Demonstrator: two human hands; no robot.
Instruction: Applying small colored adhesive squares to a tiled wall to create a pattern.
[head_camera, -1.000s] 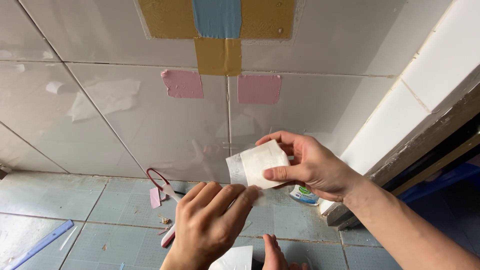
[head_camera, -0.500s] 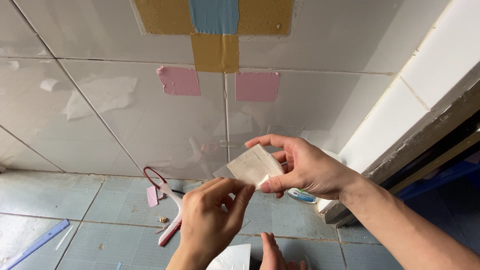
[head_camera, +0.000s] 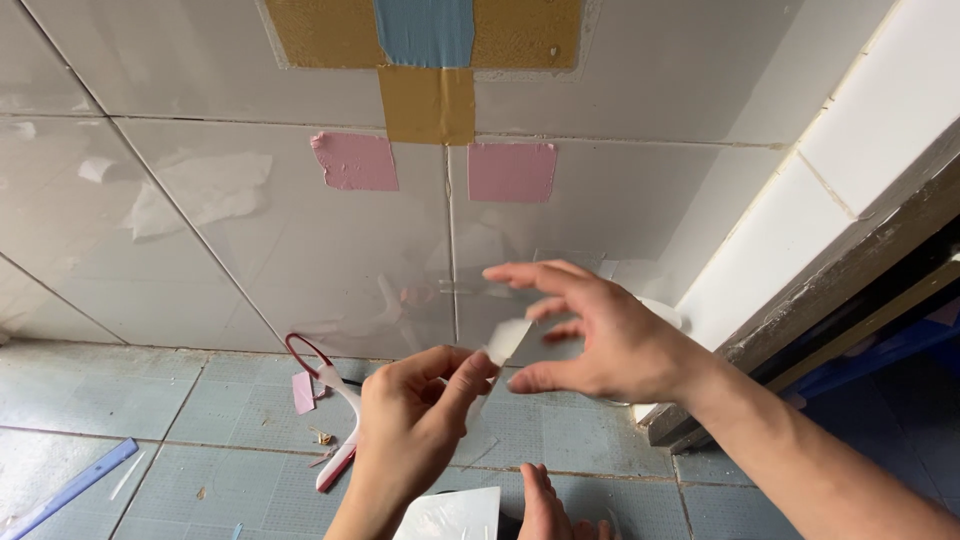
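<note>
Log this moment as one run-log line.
left hand: pinching small white paper piece | right hand: open, fingers spread beside it | red-and-white scraper: on floor

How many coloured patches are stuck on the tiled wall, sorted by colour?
Pink patches: 2, left pink patch and right pink patch
Mustard-yellow patches: 3, upper left, upper right, lower middle
Blue patches: 1, blue patch
Total: 6
</note>
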